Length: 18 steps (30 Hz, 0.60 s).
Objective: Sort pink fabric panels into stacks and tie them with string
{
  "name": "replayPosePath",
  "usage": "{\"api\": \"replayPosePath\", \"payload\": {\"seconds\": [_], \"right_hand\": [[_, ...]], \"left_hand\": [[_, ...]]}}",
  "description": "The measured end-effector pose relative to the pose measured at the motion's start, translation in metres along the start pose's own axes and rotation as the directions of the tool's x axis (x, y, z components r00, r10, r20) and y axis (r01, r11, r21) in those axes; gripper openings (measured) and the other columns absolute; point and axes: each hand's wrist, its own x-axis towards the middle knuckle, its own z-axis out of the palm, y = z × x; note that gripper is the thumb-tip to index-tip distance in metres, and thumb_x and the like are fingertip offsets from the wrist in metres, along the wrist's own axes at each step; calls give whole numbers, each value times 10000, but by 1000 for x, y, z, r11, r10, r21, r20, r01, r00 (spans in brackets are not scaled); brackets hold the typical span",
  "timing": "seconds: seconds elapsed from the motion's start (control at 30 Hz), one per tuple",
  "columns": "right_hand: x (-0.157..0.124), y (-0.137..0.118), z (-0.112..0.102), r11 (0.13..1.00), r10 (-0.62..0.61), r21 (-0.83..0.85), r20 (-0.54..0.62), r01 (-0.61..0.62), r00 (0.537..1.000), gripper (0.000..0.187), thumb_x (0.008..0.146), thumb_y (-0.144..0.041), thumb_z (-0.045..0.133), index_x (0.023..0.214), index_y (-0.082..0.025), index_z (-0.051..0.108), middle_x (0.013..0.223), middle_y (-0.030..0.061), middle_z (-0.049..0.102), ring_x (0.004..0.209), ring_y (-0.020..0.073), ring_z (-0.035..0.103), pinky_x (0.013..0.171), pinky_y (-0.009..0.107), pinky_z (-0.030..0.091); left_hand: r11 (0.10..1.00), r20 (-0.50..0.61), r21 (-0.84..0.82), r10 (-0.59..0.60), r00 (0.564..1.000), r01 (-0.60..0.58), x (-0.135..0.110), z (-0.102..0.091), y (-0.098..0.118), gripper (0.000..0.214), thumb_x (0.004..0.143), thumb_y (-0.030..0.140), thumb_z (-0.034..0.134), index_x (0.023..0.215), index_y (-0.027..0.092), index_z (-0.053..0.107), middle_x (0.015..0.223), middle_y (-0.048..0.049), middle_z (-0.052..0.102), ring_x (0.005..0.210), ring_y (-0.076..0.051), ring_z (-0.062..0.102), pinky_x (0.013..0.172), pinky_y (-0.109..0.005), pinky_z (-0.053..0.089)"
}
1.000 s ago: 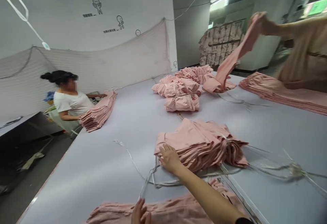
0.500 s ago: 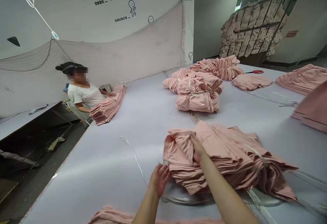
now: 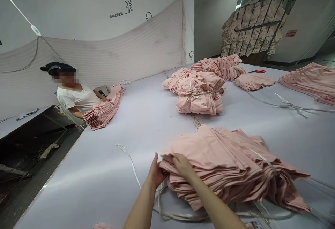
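Sagging pale netting (image 3: 117, 54) hangs along a wall (image 3: 52, 6) behind a broad, light-topped table (image 3: 138, 124), where a person works at the left end of a pile of pink garments (image 3: 206, 149). Left hand (image 3: 156, 174) meets the pile's end, thumb raised apart; cloth hides part of the fingers, so whether they grip cannot be told. Right hand (image 3: 182, 166) rests just beside it on the front corner of the upper layers, fingers bent, though whether they are clamped on a layer is unclear. Work on the pile looks partway along: to the right of both hands a white strip (image 3: 261, 155) crosses it and the cloth is gathered, while the layers at the hands lie fanned and unbound. Below the hands, a cord (image 3: 180, 217) lies loose on the tabletop. Beyond the hands, a pink bundle (image 3: 199, 103) bound crosswise appears finished, as do tied rolls (image 3: 220, 67) behind it. Seemingly left to do are a long stack (image 3: 311, 81), far off to the hands' right with no tie visible, and a co-worker's stack (image 3: 104, 112), well to their left.
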Motion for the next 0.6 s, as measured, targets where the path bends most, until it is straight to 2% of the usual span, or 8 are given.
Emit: {"api": "replayPosePath", "payload": {"seconds": [0.07,0.17,0.23,0.3,0.4,0.47,0.53,0.6], "right_hand": [[6,-4,-10,997,36,74,-85,-29,996,442,797,-545,525,1004,-188,684,1026,79,699,1051,251,595,989,435,413],[13,-21,-48,954,105,296,-213,-38,971,590,829,-659,408,1062,-175,654,1040,109,691,1036,240,614,933,414,476],[10,-41,-85,849,178,529,-310,13,934,521,845,-618,440,1050,-194,662,1029,93,698,1039,223,616,940,398,483],[0,-65,-125,718,230,682,-425,142,876,402,887,-519,452,1056,-224,667,1031,57,704,1059,195,610,968,389,471],[-29,-103,-176,683,135,624,-619,380,773,343,940,-428,399,1092,-264,660,1078,14,694,1097,163,590,992,392,456],[-52,-128,-193,705,2,507,-701,496,713,347,950,-422,380,1120,-284,649,1142,5,670,1126,159,574,1004,400,446],[-78,-151,-195,721,-105,411,-731,558,674,354,955,-426,365,1155,-307,632,1229,-1,627,1164,158,550,1025,403,430],[-104,-168,-181,739,-154,375,-715,560,682,366,956,-435,351,1188,-327,612,1297,1,581,1198,163,526,1048,410,410]], "left_hand": [[999,-5,33,-23,1000,23,3,-1,1,561,693,716,541,631,159,558,466,23,468,485,-112,422,541,-252,388],[995,-42,93,-24,999,27,10,3,2,340,668,444,733,714,137,595,509,9,546,514,-127,483,572,-264,423],[994,-51,113,14,999,-8,11,11,4,248,630,212,757,811,111,621,576,-16,621,550,-142,539,578,-268,441],[992,-30,91,84,996,-81,4,20,10,266,615,99,713,865,111,626,609,-17,653,559,-141,565,558,-259,446],[977,22,-25,210,977,-210,-26,30,32,220,671,118,660,889,129,627,679,-14,691,611,-130,611,587,-242,485],[956,40,-118,274,961,-268,-56,29,51,178,712,146,630,889,127,630,719,-23,711,659,-132,642,642,-243,521],[929,34,-196,326,945,-314,-88,19,68,144,739,153,596,876,128,633,712,-23,719,659,-132,656,654,-246,542],[883,-3,-265,401,916,-387,-119,-1,77,113,746,142,574,841,135,636,687,-16,720,635,-129,661,630,-242,554]]}}
